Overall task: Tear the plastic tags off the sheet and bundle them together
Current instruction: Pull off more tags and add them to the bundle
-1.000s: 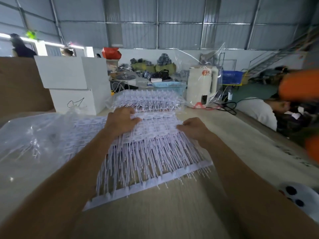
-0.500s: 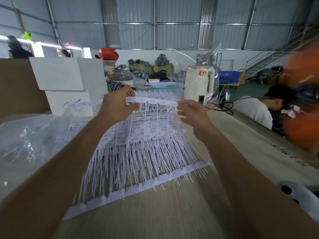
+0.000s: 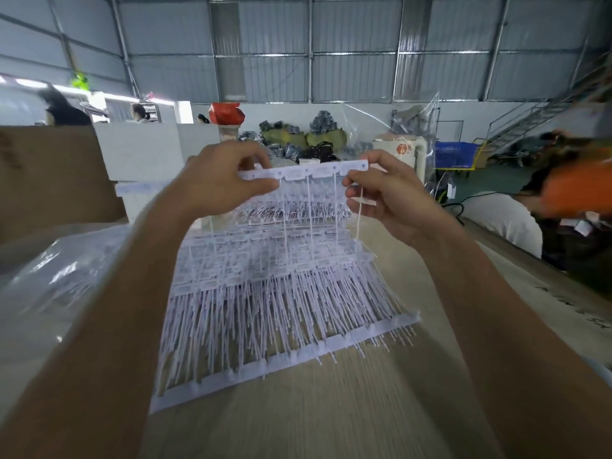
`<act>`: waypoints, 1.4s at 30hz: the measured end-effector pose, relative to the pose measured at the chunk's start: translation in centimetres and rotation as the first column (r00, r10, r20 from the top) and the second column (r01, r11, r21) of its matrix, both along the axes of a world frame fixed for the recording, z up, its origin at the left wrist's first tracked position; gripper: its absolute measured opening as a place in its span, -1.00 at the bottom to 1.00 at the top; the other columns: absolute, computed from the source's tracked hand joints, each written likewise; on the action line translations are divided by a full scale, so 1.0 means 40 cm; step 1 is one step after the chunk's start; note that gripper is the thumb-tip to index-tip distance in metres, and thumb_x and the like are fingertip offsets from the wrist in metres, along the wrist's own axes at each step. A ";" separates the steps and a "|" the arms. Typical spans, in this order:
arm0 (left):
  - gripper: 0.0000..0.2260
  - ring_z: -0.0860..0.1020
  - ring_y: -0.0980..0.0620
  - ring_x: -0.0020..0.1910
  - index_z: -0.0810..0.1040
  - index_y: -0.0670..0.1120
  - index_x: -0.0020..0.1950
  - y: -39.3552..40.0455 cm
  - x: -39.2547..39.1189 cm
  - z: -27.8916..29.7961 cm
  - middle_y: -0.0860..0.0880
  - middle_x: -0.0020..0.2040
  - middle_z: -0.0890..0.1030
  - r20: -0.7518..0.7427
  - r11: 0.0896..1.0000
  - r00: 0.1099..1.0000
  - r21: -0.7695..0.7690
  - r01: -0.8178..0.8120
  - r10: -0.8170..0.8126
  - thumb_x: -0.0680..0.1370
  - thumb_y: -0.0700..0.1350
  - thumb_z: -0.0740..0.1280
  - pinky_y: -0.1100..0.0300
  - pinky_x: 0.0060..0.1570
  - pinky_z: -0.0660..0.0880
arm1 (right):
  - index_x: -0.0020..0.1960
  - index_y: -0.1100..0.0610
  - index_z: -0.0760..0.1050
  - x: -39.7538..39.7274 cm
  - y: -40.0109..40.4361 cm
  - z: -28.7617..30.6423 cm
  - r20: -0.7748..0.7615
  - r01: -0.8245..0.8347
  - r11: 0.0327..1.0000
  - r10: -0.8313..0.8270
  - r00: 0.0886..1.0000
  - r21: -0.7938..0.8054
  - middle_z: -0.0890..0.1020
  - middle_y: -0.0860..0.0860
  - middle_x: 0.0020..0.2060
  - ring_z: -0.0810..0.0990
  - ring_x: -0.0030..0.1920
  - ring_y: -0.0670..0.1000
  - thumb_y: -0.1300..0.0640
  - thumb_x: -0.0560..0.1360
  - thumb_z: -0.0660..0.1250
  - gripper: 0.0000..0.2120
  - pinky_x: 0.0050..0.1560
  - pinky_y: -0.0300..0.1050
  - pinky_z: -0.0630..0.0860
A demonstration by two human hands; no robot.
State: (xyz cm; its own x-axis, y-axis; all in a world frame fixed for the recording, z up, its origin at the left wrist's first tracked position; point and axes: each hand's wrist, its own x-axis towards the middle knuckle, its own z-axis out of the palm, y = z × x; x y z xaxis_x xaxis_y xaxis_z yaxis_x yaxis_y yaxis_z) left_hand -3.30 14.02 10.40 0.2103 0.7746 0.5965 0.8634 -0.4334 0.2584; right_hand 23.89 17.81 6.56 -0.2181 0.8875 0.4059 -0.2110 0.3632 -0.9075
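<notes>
Holding a white strip of tags (image 3: 304,172) up at both ends, our left hand (image 3: 220,182) and right hand (image 3: 385,197) pinch it above the stacked sheets (image 3: 281,293) on the table (image 3: 314,419). Thin stems hang from it. A clear bag (image 3: 56,279) lies left; bare tabletop lies near us.

Left edge: a brown cardboard box (image 3: 56,173) is seen.
Behind it: a white box (image 3: 139,150) is stood.
Far right: a blue basket (image 3: 455,155) is placed near metal stairs (image 3: 536,117).
</notes>
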 end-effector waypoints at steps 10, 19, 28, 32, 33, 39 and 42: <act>-0.86 0.64 -0.07 -0.17 0.62 -0.01 0.04 0.027 0.160 -0.058 -0.03 -0.18 0.68 0.083 0.977 0.988 0.181 0.115 -0.132 0.65 -0.02 0.29 -0.03 0.00 0.57 | 0.09 0.12 0.54 -0.042 -0.009 -0.023 0.090 -0.217 0.976 0.215 0.973 0.018 0.70 0.13 -0.10 0.69 -0.10 0.05 0.32 0.61 0.31 -0.86 0.11 0.13 0.65; -0.89 0.53 0.02 -0.29 0.63 0.01 0.02 0.031 0.167 -0.054 0.19 -0.36 0.52 0.093 0.962 0.986 0.251 0.110 -0.137 0.64 -0.04 0.31 0.04 -0.08 0.55 | 0.06 0.27 0.59 -0.041 -0.019 0.012 0.329 0.095 0.960 -0.182 0.927 0.265 0.62 0.20 -0.03 0.66 -0.12 0.02 0.29 0.55 0.43 -0.90 0.10 0.25 0.60; -0.91 0.63 -0.04 -0.20 0.60 -0.03 -0.02 0.028 0.173 -0.057 0.05 -0.25 0.61 0.143 0.972 0.974 0.186 0.145 -0.173 0.64 -0.11 0.32 -0.07 -0.02 0.59 | -0.04 0.20 0.59 -0.037 -0.016 -0.002 0.338 0.058 0.941 -0.176 0.924 0.333 0.62 0.19 -0.06 0.62 -0.13 0.07 0.33 0.54 0.43 -0.93 0.02 0.06 0.62; -0.91 0.61 -0.07 -0.20 0.63 -0.08 -0.02 0.029 0.169 -0.050 0.12 -0.29 0.56 0.182 0.974 0.964 0.149 0.170 -0.196 0.63 -0.14 0.34 -0.09 -0.03 0.60 | -0.01 0.35 0.58 -0.030 -0.013 0.001 0.367 0.041 0.919 -0.197 0.909 0.393 0.61 0.32 -0.10 0.59 -0.17 0.13 0.34 0.52 0.45 -0.90 -0.01 0.15 0.61; -0.91 0.61 -0.11 -0.17 0.63 -0.09 -0.03 0.030 0.168 -0.049 0.10 -0.29 0.55 0.197 0.975 0.960 0.136 0.175 -0.200 0.62 -0.15 0.35 -0.11 -0.02 0.61 | -0.01 0.37 0.58 -0.030 -0.013 0.001 0.375 0.039 0.907 -0.213 0.902 0.420 0.61 0.32 -0.12 0.58 -0.18 0.15 0.35 0.51 0.46 -0.89 -0.02 0.19 0.60; -0.89 0.55 0.09 -0.24 0.60 -0.04 -0.10 0.032 0.160 -0.048 0.16 -0.31 0.53 0.274 0.978 0.939 0.070 0.195 -0.207 0.62 -0.16 0.35 -0.11 0.05 0.61 | -0.08 0.34 0.61 -0.049 0.001 -0.007 0.393 0.097 0.802 -0.389 0.833 0.589 0.65 0.22 -0.18 0.58 -0.18 0.13 0.30 0.47 0.52 -0.87 -0.06 0.03 0.55; -0.88 0.46 0.28 -0.40 0.60 -0.07 -0.11 0.033 0.155 -0.048 0.21 -0.46 0.49 0.268 0.980 0.943 0.035 0.196 -0.198 0.62 -0.17 0.36 -0.08 0.04 0.62 | -0.14 0.26 0.61 -0.056 0.011 -0.010 0.382 0.129 0.728 -0.492 0.782 0.673 0.65 0.11 -0.19 0.60 -0.15 0.05 0.29 0.47 0.51 -0.91 -0.10 -0.13 0.55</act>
State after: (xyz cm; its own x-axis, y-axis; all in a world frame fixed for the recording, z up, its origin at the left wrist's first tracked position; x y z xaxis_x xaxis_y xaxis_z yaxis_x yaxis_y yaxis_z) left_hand 2.92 15.33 8.48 0.1893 0.7290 0.6579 0.6595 -0.5907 0.4649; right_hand 21.66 18.23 6.15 -0.3035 0.5600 0.7709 0.4348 0.8013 -0.4109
